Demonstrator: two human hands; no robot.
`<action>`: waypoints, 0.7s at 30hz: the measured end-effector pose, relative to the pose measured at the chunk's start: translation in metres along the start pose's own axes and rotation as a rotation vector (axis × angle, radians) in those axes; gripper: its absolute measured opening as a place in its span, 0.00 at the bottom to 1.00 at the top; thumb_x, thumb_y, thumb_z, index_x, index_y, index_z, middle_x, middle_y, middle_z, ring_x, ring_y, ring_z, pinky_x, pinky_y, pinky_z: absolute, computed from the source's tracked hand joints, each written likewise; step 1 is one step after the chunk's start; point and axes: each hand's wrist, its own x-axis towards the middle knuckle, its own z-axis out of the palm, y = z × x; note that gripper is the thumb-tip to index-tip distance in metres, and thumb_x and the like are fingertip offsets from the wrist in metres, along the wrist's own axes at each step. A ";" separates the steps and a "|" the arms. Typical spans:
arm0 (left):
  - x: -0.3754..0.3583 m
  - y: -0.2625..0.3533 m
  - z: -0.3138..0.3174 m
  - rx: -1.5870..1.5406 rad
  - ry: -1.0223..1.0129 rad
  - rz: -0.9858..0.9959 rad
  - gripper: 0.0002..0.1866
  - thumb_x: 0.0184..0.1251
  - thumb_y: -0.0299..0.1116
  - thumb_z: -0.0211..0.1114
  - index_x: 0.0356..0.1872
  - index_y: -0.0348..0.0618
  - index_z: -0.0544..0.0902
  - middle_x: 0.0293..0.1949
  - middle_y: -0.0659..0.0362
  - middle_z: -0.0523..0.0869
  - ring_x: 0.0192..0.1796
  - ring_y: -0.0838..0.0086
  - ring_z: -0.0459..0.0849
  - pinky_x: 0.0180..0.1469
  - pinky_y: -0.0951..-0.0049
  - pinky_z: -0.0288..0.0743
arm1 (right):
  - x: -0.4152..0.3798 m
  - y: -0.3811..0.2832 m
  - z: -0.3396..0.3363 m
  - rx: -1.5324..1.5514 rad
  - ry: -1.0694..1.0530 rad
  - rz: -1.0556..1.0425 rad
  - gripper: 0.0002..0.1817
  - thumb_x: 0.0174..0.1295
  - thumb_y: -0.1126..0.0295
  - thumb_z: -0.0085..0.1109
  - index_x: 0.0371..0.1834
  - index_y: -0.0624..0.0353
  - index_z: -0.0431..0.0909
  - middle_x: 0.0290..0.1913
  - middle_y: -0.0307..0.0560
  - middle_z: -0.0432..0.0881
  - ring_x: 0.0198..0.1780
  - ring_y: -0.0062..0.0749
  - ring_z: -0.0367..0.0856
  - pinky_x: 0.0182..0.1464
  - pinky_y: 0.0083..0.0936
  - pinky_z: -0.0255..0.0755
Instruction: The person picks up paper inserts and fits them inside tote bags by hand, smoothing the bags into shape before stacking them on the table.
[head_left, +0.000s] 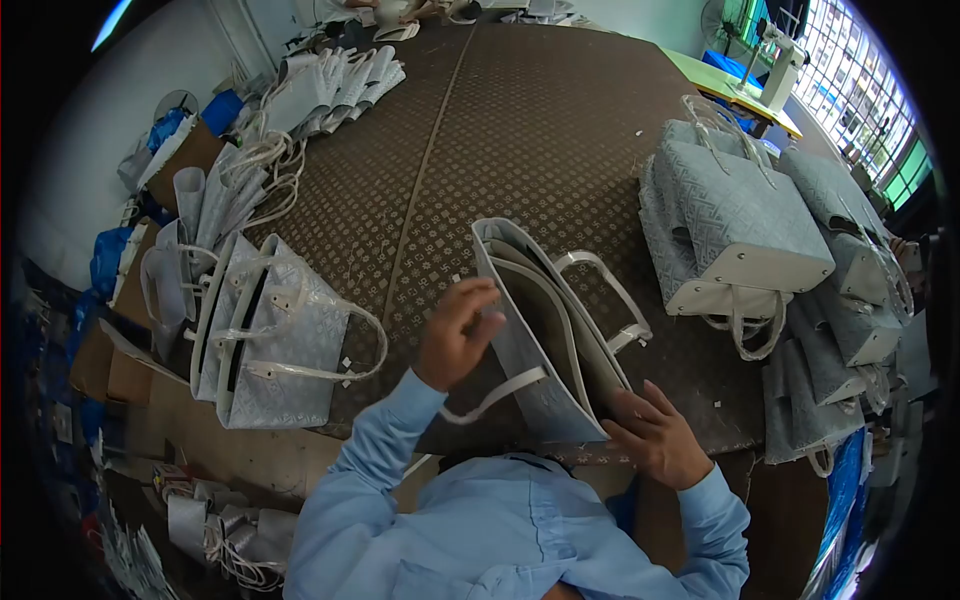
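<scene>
A silver-grey handbag (545, 340) stands before me on the brown patterned table, its top open and its beige inside showing. One pale handle (607, 290) sticks out on its far right side; the other handle (500, 393) hangs out on the left. My left hand (458, 335) is at the left rim, thumb and fingers apart; it holds nothing. At the near right corner, my right hand (660, 437) has its thumb and some fingers about the bag's edge, while one finger points away. Part of that grip is hidden.
Finished-looking grey handbags (275, 340) stand at the left table edge. More handbags (740, 220) are stacked at the right. Rolled grey pieces (340, 85) and pale cords (275, 165) lie at the back left. A sewing machine (782, 75) stands near the window. A person's hands (415, 12) show at the far end.
</scene>
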 end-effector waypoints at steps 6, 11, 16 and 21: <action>0.075 -0.132 0.038 -0.478 -0.023 -0.513 0.21 0.72 0.45 0.57 0.50 0.33 0.78 0.48 0.57 0.81 0.51 0.73 0.80 0.52 0.71 0.73 | -0.040 -0.041 0.056 0.001 0.326 0.441 0.22 0.54 0.69 0.67 0.54 0.58 0.77 0.58 0.53 0.77 0.67 0.54 0.66 0.66 0.49 0.63; 0.073 -0.126 0.055 -0.646 -0.063 -0.676 0.25 0.73 0.49 0.52 0.49 0.33 0.80 0.44 0.59 0.83 0.48 0.76 0.77 0.52 0.73 0.70 | -0.046 -0.050 0.149 0.388 0.833 0.666 0.31 0.68 0.63 0.53 0.72 0.57 0.55 0.72 0.65 0.54 0.71 0.58 0.58 0.68 0.45 0.57; 0.002 -0.127 0.003 -0.514 0.167 -0.753 0.29 0.74 0.52 0.49 0.56 0.32 0.77 0.53 0.54 0.81 0.55 0.72 0.77 0.57 0.69 0.68 | 0.003 -0.037 0.124 0.744 1.023 0.776 0.36 0.72 0.50 0.42 0.74 0.64 0.47 0.73 0.62 0.54 0.71 0.49 0.58 0.70 0.38 0.54; -0.077 -0.049 -0.052 -0.418 0.171 -0.808 0.34 0.74 0.54 0.49 0.65 0.29 0.67 0.63 0.47 0.74 0.65 0.63 0.71 0.66 0.68 0.60 | 0.056 0.061 0.116 0.968 0.982 0.820 0.29 0.74 0.53 0.41 0.68 0.65 0.61 0.63 0.55 0.68 0.62 0.38 0.68 0.64 0.30 0.60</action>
